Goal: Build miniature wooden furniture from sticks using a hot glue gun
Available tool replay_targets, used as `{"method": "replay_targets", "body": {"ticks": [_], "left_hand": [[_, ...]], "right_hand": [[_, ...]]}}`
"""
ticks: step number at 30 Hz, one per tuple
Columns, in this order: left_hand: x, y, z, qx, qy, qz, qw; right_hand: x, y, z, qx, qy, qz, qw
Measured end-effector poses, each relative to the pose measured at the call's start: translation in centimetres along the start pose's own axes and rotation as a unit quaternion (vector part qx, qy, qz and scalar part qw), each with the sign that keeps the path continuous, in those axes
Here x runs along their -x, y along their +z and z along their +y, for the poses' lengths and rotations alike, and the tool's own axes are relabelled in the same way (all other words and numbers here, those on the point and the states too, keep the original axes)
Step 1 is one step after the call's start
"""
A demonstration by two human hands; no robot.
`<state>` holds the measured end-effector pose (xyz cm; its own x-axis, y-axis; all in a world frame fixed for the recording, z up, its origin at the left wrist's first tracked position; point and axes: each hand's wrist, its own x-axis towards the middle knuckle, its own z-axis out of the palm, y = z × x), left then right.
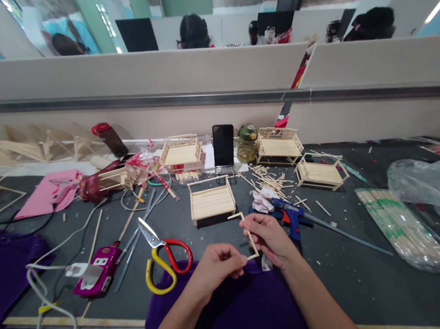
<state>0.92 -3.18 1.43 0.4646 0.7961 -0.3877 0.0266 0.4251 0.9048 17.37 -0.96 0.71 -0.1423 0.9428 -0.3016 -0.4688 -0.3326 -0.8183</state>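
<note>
Just above the purple cloth (237, 309) at the table edge, both hands are on a small U-shaped frame of thin wooden sticks (251, 241). My right hand (270, 235) is closed, pinching its long side between thumb and fingers. With thumb and forefinger, my left hand (224, 261) grips the end of the lower short stick. Scissors (156, 245) with one yellow and one red handle lie partly open, left of my left hand. Behind the hands stands a miniature wooden bed (212, 203). A blue glue gun (292, 217) rests beyond my right hand.
More miniature beds (278, 145), a phone (224, 147) on a stand and a green bottle (247, 145) stand along the partition. Loose sticks (272, 181) lie scattered. A purple power strip (98, 271) with a white cable is at left, bagged sticks (405, 228) at right.
</note>
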Motion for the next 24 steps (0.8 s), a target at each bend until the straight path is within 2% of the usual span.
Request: {"method": "replay_targets", "body": {"ticks": [24], "left_hand": [[0.02,0.14,-0.03,-0.018,0.003,0.021,1.0]], "right_hand": [[0.1,-0.08,0.18,-0.003,-0.003,0.008,1.0]]}}
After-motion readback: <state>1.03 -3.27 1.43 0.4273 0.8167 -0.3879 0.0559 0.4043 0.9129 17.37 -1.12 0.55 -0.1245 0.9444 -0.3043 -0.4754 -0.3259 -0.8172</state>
